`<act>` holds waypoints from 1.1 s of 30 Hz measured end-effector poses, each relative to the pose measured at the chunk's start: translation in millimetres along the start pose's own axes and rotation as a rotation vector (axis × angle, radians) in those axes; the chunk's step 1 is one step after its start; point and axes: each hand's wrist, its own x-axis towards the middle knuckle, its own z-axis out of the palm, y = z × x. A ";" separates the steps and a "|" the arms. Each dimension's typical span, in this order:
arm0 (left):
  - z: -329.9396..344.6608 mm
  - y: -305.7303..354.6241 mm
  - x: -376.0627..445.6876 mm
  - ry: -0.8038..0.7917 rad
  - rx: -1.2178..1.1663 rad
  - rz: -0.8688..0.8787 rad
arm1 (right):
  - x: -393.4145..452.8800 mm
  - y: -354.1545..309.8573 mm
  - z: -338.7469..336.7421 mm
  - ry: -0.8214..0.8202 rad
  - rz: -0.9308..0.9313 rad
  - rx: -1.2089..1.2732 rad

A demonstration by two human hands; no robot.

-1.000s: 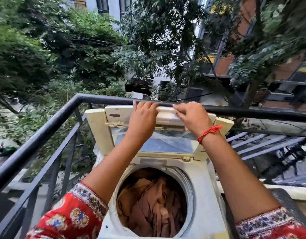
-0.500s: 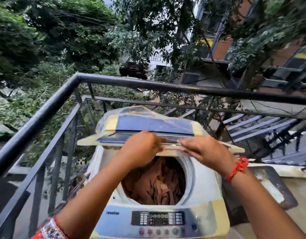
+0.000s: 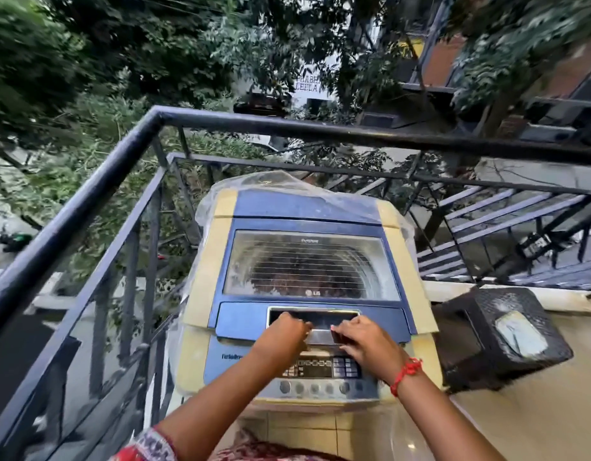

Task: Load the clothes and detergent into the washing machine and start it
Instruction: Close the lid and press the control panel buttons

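Observation:
A blue and cream top-loading washing machine (image 3: pixel 201 277) stands in the balcony corner. Its lid (image 3: pixel 307 207) lies flat and closed. Through the lid's window (image 3: pixel 310 264) brown clothes show dimly in the drum. My left hand (image 3: pixel 282 334) and my right hand (image 3: pixel 364 337) rest side by side on the lid's front handle (image 3: pixel 320 317), fingers curled over its edge. Just below my hands is the control panel (image 3: pixel 320 371) with a display and a row of round buttons. No detergent is in view.
A dark metal railing (image 3: pixel 287 128) runs along the left and far sides, close around the machine. A black box (image 3: pixel 507 334) with a pale label sits on the ledge to the right. Clear plastic sheeting (image 3: pixel 287 184) covers the machine's back. Trees and buildings lie beyond.
Both hands have brought the lid down from upright to flat and closed. The clothes are now seen only through the window. The control panel has come into view.

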 end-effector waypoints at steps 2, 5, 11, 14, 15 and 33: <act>2.7 -1.4 0.3 -0.025 -0.143 -0.078 | 3.1 0.3 3.3 -0.037 -0.001 -0.020; 9.0 4.3 -1.9 -0.002 -0.283 -0.182 | 4.1 -0.6 5.7 -0.088 0.012 -0.036; 14.9 4.1 2.4 0.041 -0.383 -0.279 | 11.5 3.1 -3.7 -0.191 0.034 0.046; 8.1 6.7 1.4 0.062 -0.445 -0.337 | 9.6 19.3 -18.5 -0.159 0.149 0.155; 4.6 8.5 1.5 0.062 -0.448 -0.345 | 6.4 29.0 -22.0 -0.128 0.204 0.172; -1.4 20.5 0.2 0.123 -0.486 -0.581 | -26.4 72.6 -30.1 -0.276 0.304 0.268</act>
